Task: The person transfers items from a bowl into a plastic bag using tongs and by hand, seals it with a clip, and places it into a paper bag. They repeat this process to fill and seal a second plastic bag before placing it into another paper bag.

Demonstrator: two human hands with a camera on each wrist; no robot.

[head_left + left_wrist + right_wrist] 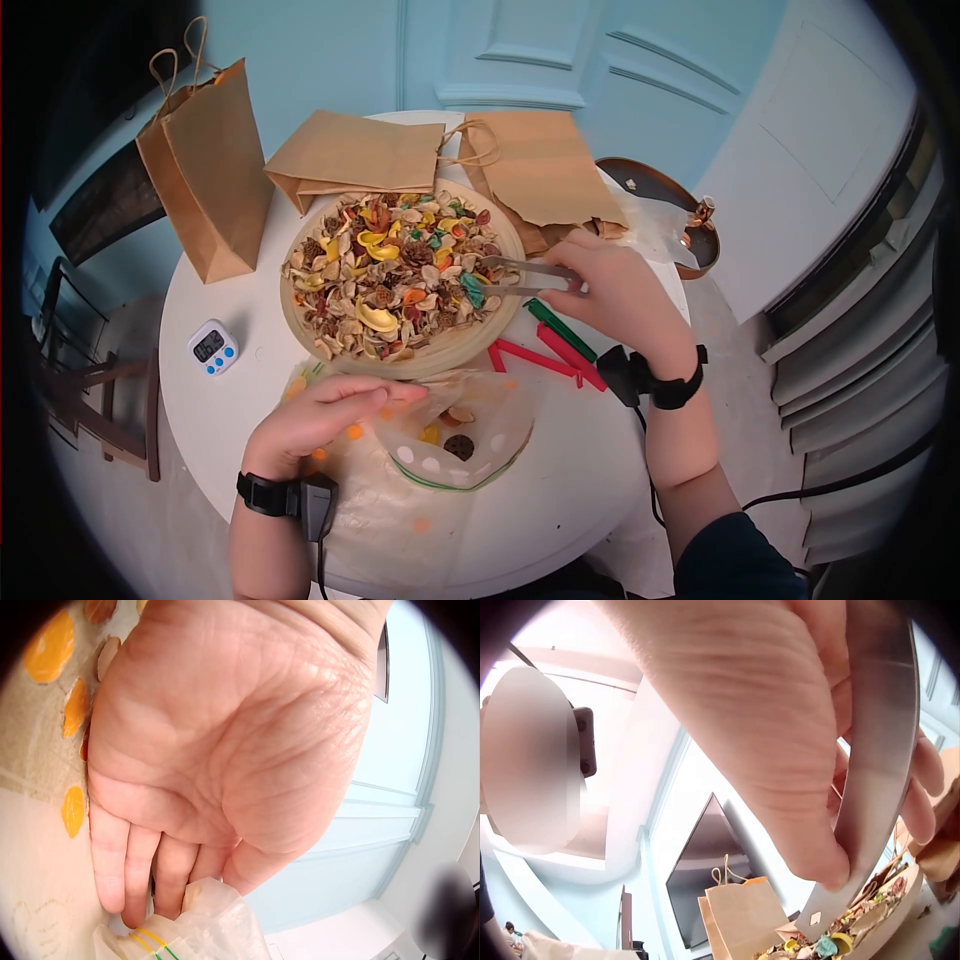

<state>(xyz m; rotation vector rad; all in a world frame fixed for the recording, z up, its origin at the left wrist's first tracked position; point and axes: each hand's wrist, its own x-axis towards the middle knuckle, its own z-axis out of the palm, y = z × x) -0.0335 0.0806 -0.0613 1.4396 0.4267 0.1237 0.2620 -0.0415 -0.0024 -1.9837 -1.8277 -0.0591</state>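
Observation:
My right hand (610,285) grips metal tongs (535,267) over a round wooden tray (440,360) of potpourri (400,270). The tong arms are spread, and their tips reach a teal piece (472,290) at the right of the heap. Beside the tray's near edge, my left hand (330,415) has its fingers stretched out at the mouth of a clear zip bag (500,415). In the left wrist view, the bag's plastic (225,922) overlaps those fingertips. A dark round piece (459,447) and a yellow piece (430,434) show within the bag.
Red clips (570,357) and a green clip (560,324) lie right of the tray. A white timer (212,347) stands at left. Behind are an upright paper bag (210,180) and two lying paper bags (360,150). A dark round tray (640,180) sits far right.

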